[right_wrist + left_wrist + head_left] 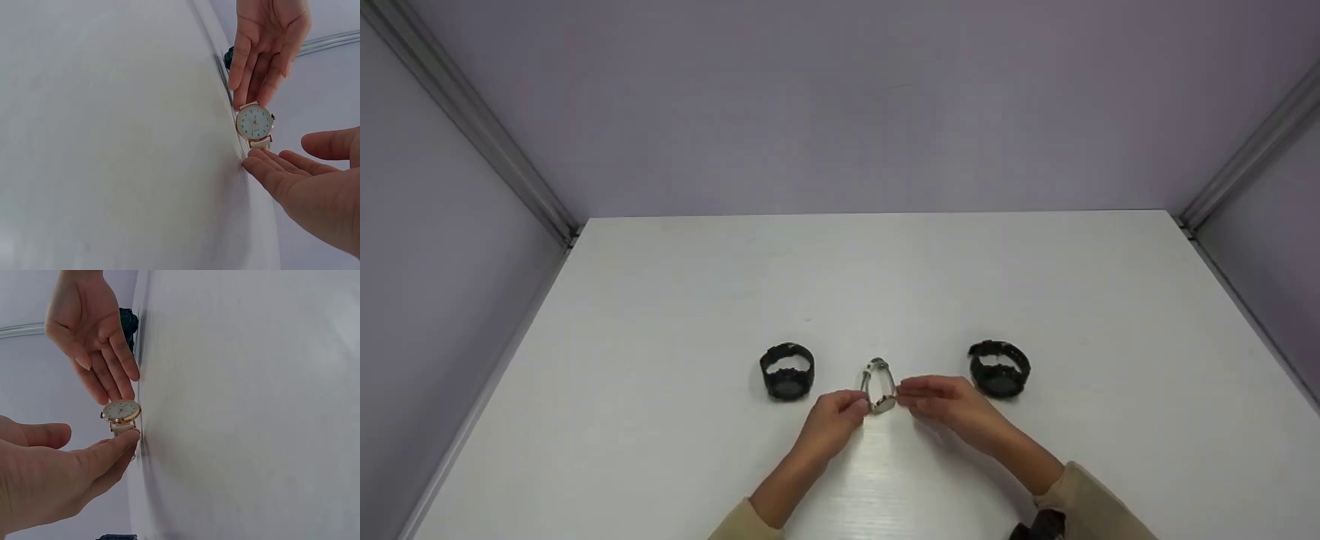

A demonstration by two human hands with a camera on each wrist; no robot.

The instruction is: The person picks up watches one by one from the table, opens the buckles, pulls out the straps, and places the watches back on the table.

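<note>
1. The white-dial watch [878, 388] stands on the table [660, 315] between the left hand [834, 417] and the right hand [941, 403].
2. Straight, relaxed fingers flank it, apparently touching its strap.
3. Dial numerals are too small to read.

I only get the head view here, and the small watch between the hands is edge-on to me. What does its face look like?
Observer: The small gold-rimmed watch has a round white dial with dark numerals and a pale strap.
Operator: Are the hands clamped round it?
Observer: No. The left hand and the right hand both have straight fingers, with only the fingertips at the strap on either side.
Operator: Is it lifted off the white table?
Observer: It stands on edge on the white table, dial upright.
</note>
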